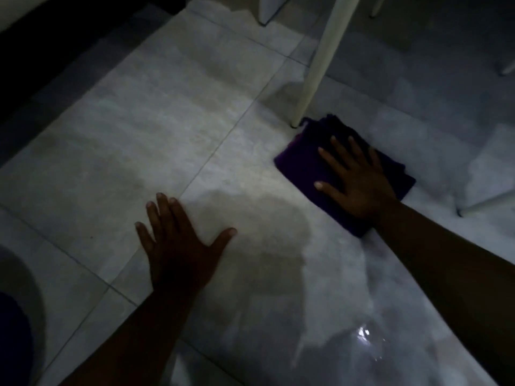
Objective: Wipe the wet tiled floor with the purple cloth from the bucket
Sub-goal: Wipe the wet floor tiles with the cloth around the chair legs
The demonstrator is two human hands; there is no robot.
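The folded purple cloth (303,160) lies flat on the grey tiled floor (156,135), right of centre. My right hand (355,176) presses down on it with the fingers spread, palm on the cloth. My left hand (178,246) rests flat on a bare tile nearer to me, fingers spread, holding nothing. A wet sheen with a bright glint (363,334) covers the floor at the lower right. The bucket cannot be made out for certain; a dark rounded shape (16,316) sits at the lower left edge.
A white furniture leg (317,65) stands on the floor just beyond the cloth's far corner. More white legs (485,203) are at the right and top right. A dark wall or skirting (41,51) runs along the upper left.
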